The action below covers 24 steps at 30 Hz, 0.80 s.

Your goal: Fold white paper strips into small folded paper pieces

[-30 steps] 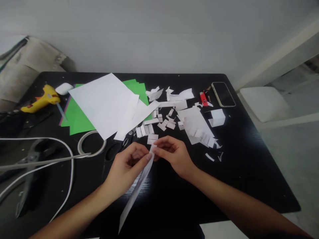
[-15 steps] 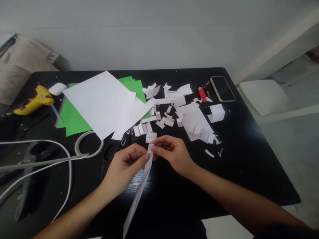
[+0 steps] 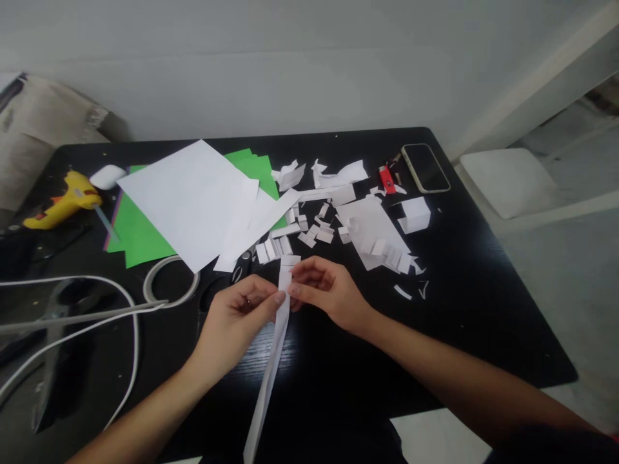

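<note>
A long, narrow white paper strip (image 3: 271, 361) hangs from my fingers toward the table's front edge. My left hand (image 3: 242, 316) pinches its left side between thumb and fingers. From the right, my right hand (image 3: 329, 290) pinches the same strip close to its upper end. Just beyond the fingertips the strip's end overlaps a small creased paper piece (image 3: 293, 260). Several small folded paper pieces (image 3: 275, 249) lie right behind my hands. Black scissors (image 3: 242, 267) rest partly hidden behind my left hand.
White sheets (image 3: 193, 200) cover green paper (image 3: 145, 241) at the left. A yellow glue gun (image 3: 70, 200), a tape roll (image 3: 193, 283) and a white cable (image 3: 134, 341) lie further left. At the right are a red lighter (image 3: 387, 180), a phone (image 3: 426, 169) and a folded paper box (image 3: 414, 214).
The strip's upper end has moved up slightly and now overlaps the small creased piece. Both hands keep their pinch, and the whole view has shifted a little.
</note>
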Each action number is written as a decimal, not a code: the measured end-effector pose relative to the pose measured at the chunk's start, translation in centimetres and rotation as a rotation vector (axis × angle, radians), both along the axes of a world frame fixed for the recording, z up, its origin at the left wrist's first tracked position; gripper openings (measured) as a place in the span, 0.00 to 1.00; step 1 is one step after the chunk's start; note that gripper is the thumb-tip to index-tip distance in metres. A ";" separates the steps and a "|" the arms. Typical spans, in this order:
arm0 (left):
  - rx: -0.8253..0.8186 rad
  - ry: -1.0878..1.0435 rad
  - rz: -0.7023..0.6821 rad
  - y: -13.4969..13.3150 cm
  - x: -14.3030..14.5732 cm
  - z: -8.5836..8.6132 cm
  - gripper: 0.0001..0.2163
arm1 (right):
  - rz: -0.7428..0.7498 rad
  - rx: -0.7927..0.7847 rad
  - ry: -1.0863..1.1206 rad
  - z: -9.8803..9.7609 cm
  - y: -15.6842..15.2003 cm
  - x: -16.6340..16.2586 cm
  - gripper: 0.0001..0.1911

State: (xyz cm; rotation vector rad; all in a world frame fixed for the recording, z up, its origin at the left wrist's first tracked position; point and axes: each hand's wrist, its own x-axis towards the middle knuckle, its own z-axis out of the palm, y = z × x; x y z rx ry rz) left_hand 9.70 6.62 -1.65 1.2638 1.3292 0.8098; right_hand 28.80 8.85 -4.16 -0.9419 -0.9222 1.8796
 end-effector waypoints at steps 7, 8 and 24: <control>0.098 -0.083 0.116 0.0 -0.1 -0.1 0.04 | 0.182 0.154 -0.185 0.5 -0.7 0.0 0.16; 0.101 -0.111 0.119 0.0 -0.2 -0.1 0.04 | 0.189 0.192 -0.218 0.5 -0.8 0.0 0.14; -0.021 -0.241 0.119 -0.2 -0.9 -1.2 0.06 | 0.164 -0.007 -0.018 0.3 -1.4 -0.3 0.11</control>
